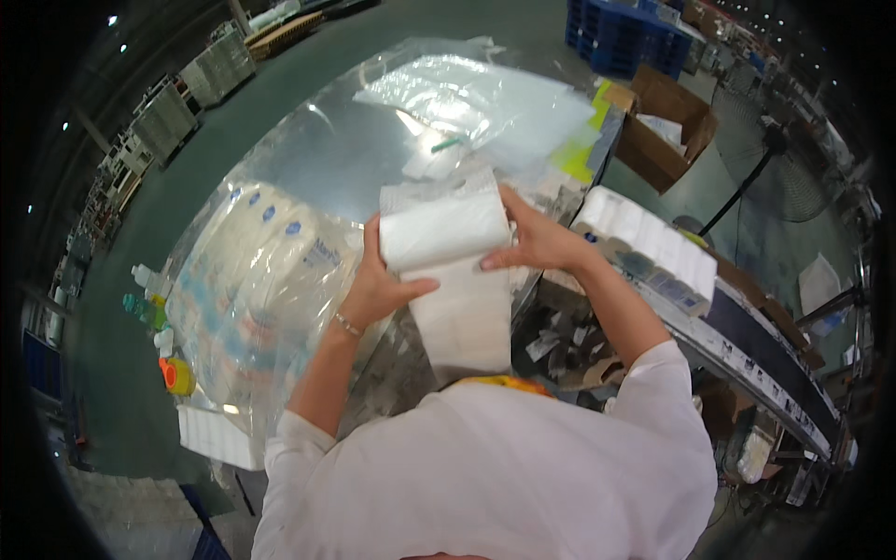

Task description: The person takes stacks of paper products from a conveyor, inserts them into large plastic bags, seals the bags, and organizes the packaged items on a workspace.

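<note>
In the head view, at the centre of the frame, we see the left hand (378, 285) and the right hand (534, 241) both closed on a stack of white paper rolls (448, 280), the left from the left side with its thumb across the front, the right from the right side with its fingers on the top roll. The stack runs down toward the white-sleeved chest at the lower centre.

It hangs over a shiny metal table (327, 159) that fills the upper middle. Left of centre on that table lies a large clear plastic bag of packed rolls (252, 299), just beside the left wrist. At the upper centre, sheets of clear plastic film (485, 103) lie spread out.

To the right, a conveyor belt (747, 345) slants toward the lower right, with a row of white rolls (653, 247) on it. At the upper right stand an open cardboard box (667, 131), blue pallets (621, 37) and a standing fan (793, 168) on a green floor (121, 308). Small bottles (149, 299) stand at the left edge.
</note>
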Available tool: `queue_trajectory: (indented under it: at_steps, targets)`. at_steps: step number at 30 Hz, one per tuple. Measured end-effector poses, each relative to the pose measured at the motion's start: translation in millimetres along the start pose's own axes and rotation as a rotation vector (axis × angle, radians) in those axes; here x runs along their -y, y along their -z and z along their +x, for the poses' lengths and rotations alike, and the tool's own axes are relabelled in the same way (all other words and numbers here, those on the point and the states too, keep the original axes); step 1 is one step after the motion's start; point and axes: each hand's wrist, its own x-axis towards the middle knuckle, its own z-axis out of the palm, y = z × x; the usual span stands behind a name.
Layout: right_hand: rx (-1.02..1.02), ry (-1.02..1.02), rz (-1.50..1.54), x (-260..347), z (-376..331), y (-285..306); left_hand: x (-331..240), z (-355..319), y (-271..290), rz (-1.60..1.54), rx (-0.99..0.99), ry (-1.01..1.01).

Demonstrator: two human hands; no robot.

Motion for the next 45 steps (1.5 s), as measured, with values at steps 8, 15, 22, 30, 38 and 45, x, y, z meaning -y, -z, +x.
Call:
queue_trajectory:
  at_steps: [8, 15, 22, 30, 38, 45]
  targets:
    - [-0.276, -0.08, -0.138, 40, 6, -11, -38, -2, -6, -0.714, -0.164, 0.149]
    - [-0.397, 0.13, -0.549, 62, 11, -4, -64, 14, 7, -0.195, -0.117, 0.112]
    - [-0.315, -0.103, -0.202, 57, 26, 0, -66, 43, 20, -0.121, -0.112, 0.202]
    - [-0.51, 0.046, -0.253, 44, -5, -22, -52, 35, -19, -0.117, -0.303, 0.047]
    - [-0.468, 0.195, -0.723, 60, 21, -9, -60, 46, -9, 0.153, -0.34, -0.042]
    - [-0.324, -0.117, -0.137, 49, 33, -10, -56, 61, 7, -0.04, -0.224, 0.297]
